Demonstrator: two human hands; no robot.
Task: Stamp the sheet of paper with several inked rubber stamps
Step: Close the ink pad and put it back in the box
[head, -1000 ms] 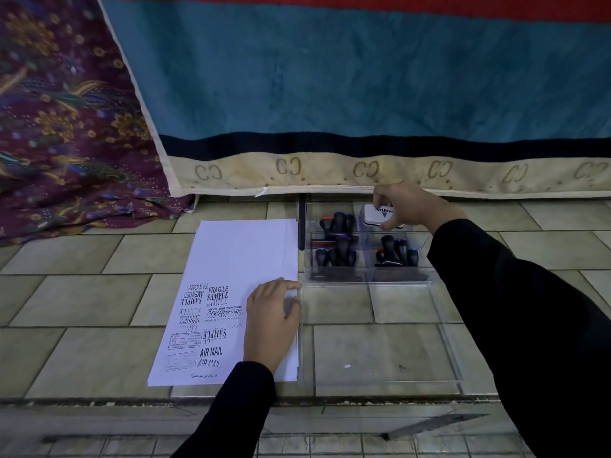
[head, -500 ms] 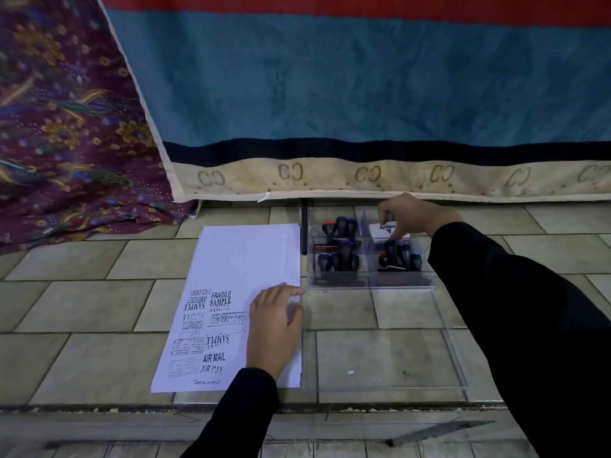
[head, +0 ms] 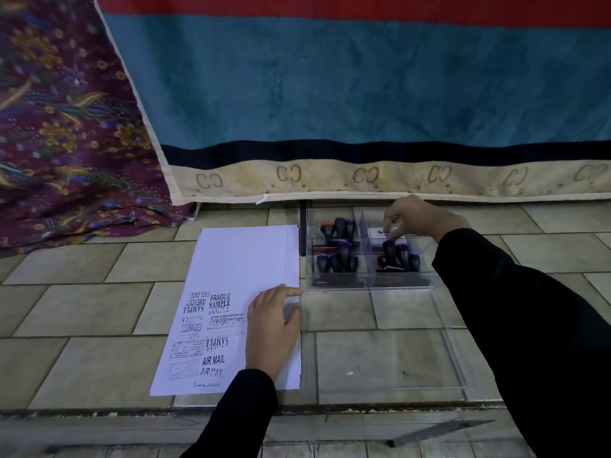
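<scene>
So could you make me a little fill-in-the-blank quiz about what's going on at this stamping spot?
1. The left hand lies flat on the ____, holding it down.
2. The right hand reaches into the clear ____ that holds the stamps.
3. The lowest bold stamped words on the sheet read AIR ____.
4. The far half of the sheet is ____, without any print.

Missing words: paper; box; MAIL; blank
</scene>
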